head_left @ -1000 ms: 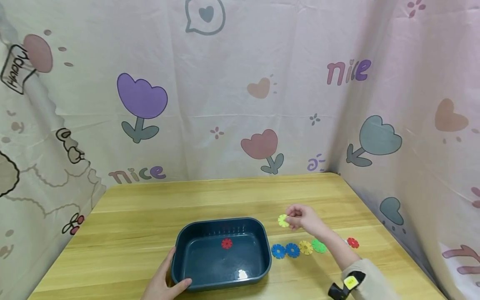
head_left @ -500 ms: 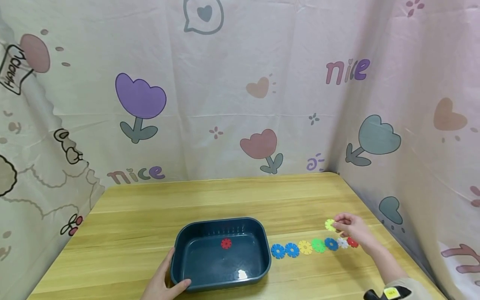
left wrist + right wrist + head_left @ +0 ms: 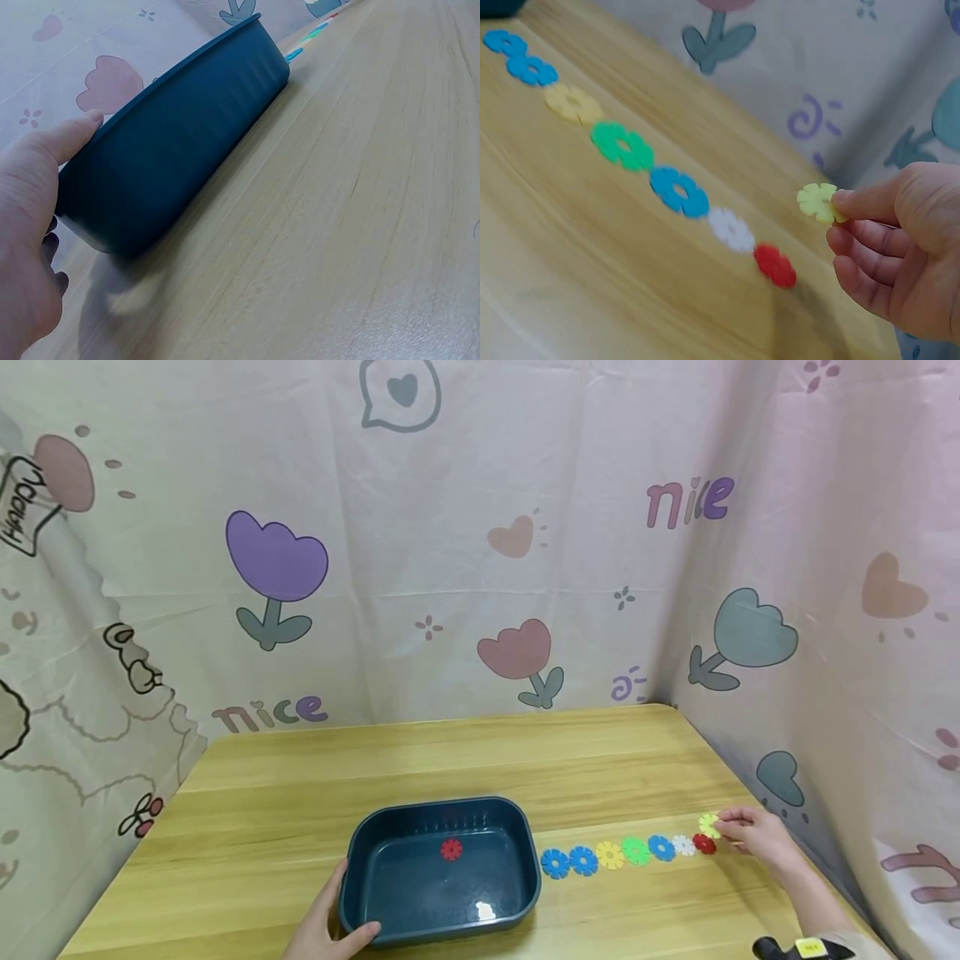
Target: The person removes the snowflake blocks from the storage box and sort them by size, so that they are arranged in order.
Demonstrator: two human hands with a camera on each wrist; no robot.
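Between thumb and index finger, my right hand (image 3: 761,837) pinches a yellow-green snowflake disc (image 3: 817,202) by its edge, held above the table. Just below it lies a red snowflake disc (image 3: 775,265), the right end of a row. Leftward from there come a white disc (image 3: 731,229), a blue disc (image 3: 678,192), a green disc (image 3: 622,145), a yellow disc (image 3: 573,103) and two more blue ones. My left hand (image 3: 326,922) grips the near left corner of a dark teal basin (image 3: 180,127), thumb at the rim. Inside the basin lies one red disc (image 3: 451,849).
The wooden table (image 3: 285,793) extends behind and to the left of the basin. A patterned curtain (image 3: 420,527) hangs along its back and sides. The row of discs runs from the basin's right side toward the table's right edge.
My right hand has carried the yellow-green disc rightward along the row, from near the basin to above the red disc at its end. The left hand and basin stay put.
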